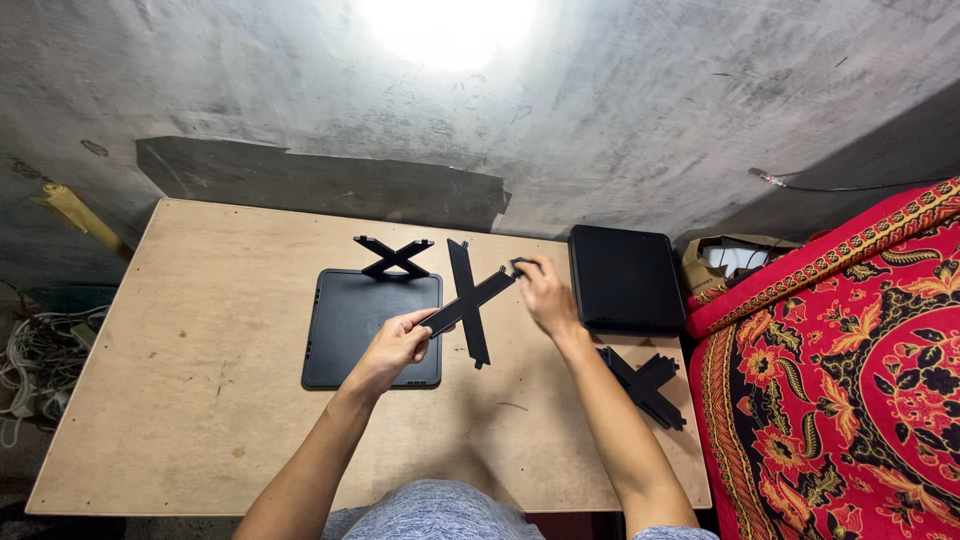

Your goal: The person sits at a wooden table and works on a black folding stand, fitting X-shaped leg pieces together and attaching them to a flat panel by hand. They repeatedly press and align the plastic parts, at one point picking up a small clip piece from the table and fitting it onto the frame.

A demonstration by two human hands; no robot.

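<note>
Two long flat black strips crossed into an X (pixel 467 300) hover just above the plywood table (pixel 200 340). My left hand (pixel 395 345) pinches the lower left end of one strip. My right hand (pixel 545 295) grips that strip's upper right end. A flat black square panel (pixel 350 325) with rounded corners lies on the table under and left of my left hand. A smaller black X-shaped piece (pixel 394 258) stands at the panel's far edge.
A second black square panel (pixel 625 278) lies at the table's far right. Another black crossed piece (pixel 645 385) rests near the right edge. Red patterned cloth (pixel 840 370) borders the right. A grey wall stands behind, cables (pixel 35 360) lie at left.
</note>
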